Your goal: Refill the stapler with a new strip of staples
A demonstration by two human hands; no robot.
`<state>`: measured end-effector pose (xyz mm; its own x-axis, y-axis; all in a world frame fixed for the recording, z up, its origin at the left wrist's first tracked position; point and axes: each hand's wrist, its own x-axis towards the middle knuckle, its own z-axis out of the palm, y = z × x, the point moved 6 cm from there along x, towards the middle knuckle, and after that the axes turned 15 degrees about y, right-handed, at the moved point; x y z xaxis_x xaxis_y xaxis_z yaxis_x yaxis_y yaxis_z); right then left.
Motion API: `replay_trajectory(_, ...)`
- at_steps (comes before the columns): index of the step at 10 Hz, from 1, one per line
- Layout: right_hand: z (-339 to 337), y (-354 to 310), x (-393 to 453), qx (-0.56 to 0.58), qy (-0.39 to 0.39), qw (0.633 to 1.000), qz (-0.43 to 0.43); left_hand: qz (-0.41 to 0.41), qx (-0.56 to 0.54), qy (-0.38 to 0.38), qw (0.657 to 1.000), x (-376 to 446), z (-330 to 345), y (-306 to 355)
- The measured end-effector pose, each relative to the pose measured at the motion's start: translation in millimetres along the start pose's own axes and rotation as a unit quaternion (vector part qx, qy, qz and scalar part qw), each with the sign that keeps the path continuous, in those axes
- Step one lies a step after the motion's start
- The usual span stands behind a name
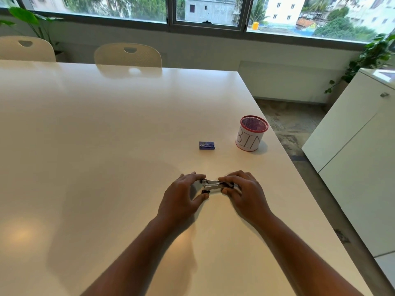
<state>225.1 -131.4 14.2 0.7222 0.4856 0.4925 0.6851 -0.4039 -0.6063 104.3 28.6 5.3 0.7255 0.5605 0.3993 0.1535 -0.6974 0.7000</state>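
From the head view I see both hands low on the white desk [106, 135], at about 6 o'clock from the desk's middle. My left hand [183, 195] pinches the left end of the stapler [214, 185], thumb on the near side and fingers over the far side. My right hand [243, 189] is clamped on its right end in the same way. The stapler lies across, on or just above the desk; I cannot tell which. Its metal parts seem slightly parted, a bright upper rail over a darker base, though the blur keeps me from being sure.

I judge this as the opening step: working the stapler apart to bare the channel. No strip is in either hand.

The blue staple box [207, 145] sits closed at about 12 o'clock from the hands, well apart from them. A red-rimmed mesh cup labelled BIN [251, 134] stands at about 1 o'clock, near the desk's right edge.

Next, I think, the stapler must come fully open, one hand steadying it while the other reaches to the box for a strip.
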Motion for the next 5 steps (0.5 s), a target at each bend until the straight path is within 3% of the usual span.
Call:
replay_trajectory(3,-2.8,-4.6,-1.3,-0.005,-0.012,1.000,-0.001,-0.006,0.027,-0.007,1.000,-6.2,-1.8,3.1)
replay_trajectory(5,-8.9,-4.3,4.7,0.100,-0.024,0.992,0.080,-0.005,0.030,-0.063,0.998,-3.9,-1.2,8.4)
